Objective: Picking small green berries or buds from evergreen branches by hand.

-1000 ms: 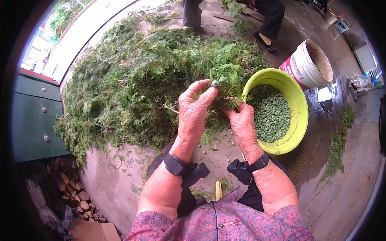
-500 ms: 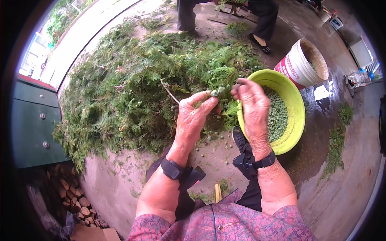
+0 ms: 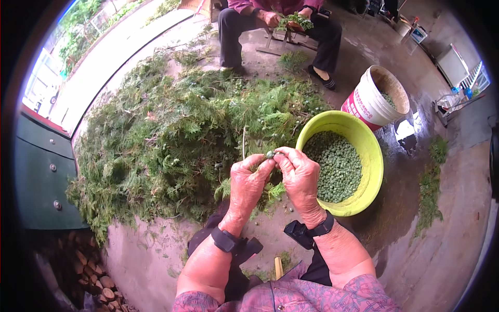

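My left hand (image 3: 246, 183) is closed in a pinch on a conifer sprig, most of which its fingers hide. Round green cones (image 3: 270, 154) show at the fingertips. From the other side my right hand (image 3: 300, 176) meets it, thumb and finger pinched on the cones at the sprig's tip. Just right of my hands stands a yellow-green bucket (image 3: 372, 179), partly filled with loose green cones (image 3: 335, 169). A wide heap of conifer branches (image 3: 171, 140) lies on the ground ahead and to the left, with a bare twig (image 3: 244, 141) sticking up beyond my left hand.
Behind the bucket a white and red pail (image 3: 382, 96) leans slightly. Across the heap sits another person (image 3: 280, 31), both hands on a green sprig. A green metal panel (image 3: 41, 182) and split firewood (image 3: 99, 281) are at the left. Stray foliage (image 3: 430, 187) lies right of the bucket.
My right hand has come away from the bucket's rim to the left and now meets my left hand at the cones. The view has tilted up, showing more of the other person.
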{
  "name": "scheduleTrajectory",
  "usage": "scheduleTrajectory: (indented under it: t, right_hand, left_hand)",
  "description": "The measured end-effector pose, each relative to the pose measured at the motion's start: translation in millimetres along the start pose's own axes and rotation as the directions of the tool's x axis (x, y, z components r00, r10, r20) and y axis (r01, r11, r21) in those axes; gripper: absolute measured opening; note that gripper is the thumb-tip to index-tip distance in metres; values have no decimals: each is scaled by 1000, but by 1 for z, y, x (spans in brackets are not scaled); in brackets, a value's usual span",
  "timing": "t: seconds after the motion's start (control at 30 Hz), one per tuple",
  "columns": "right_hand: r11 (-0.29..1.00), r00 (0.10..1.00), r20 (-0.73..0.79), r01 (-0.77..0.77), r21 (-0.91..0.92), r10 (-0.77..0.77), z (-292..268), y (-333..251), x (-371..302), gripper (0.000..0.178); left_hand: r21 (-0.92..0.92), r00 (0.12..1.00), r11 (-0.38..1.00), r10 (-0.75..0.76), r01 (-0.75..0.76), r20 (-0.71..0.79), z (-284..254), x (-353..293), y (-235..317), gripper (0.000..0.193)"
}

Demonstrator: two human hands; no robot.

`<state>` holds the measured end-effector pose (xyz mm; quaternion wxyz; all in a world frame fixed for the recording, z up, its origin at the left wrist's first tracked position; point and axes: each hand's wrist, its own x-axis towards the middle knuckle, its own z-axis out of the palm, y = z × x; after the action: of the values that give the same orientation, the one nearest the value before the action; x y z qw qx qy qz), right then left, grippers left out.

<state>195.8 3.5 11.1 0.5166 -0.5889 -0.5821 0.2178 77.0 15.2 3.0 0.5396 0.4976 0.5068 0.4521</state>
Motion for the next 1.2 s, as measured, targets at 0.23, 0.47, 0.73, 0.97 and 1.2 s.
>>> scheduleTrajectory:
  t: [0.23,0.47,0.73,0.97,1.2]
  right_hand:
    - [992,995,-32,92,-89,-95,1,8,-1,13]
    - [937,968,-22,236,-257,-250,3,12,1,13]
    - [973,981,1,-192,129,194,7,17,-1,10]
    - [683,830,-57,-414,602,554,-14,50,29,10]
    - [428,863,353,-490,760,361,-16,29,29,18]
  left_hand:
    - [24,999,999,41,-41,-14,6,-1,-7,16]
    - [-4,1000,1000,-11,11,-27,6,0,-9,16]
    - [-102,999,994,-27,23,-31,12,1,-6,15]
    - [-42,998,999,-23,21,-50,9,-1,0,14]
    - [48,997,999,11,-8,-73,4,3,-8,15]
